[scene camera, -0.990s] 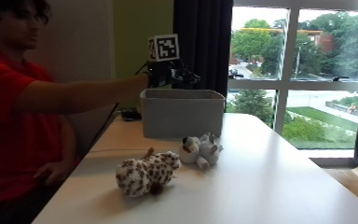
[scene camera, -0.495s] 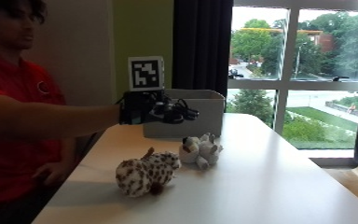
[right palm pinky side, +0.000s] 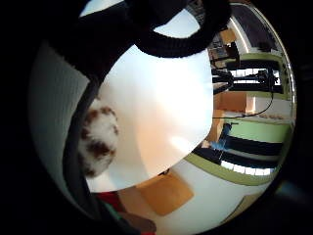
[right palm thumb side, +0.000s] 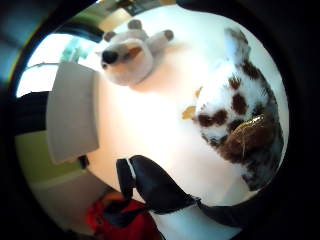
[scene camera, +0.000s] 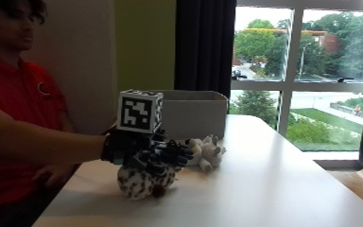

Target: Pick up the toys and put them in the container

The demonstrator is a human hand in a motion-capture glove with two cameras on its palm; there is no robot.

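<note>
Your gloved right hand [scene camera: 145, 152] has come down from over the grey container [scene camera: 191, 113] at the back of the tabletop [scene camera: 276, 189] and now sits low, just above the spotted plush toy [scene camera: 145, 178] at centre-left of the outside view. Its fingers [scene camera: 177, 153] are spread and relaxed over the toy's top and hold nothing yet; whether they touch the fur you cannot tell. That puts you at the start of the next pick.

The spotted toy lies on the tabletop, lower centre-left. The pale bear-like toy [scene camera: 205, 151] lies just beside it, toward the container, and fills the upper left of the thumb-side palm view. Both toys are still out of the container.

Nothing stands between the toys and the container. The bear is close enough that your fingers could brush it as they curl.
</note>
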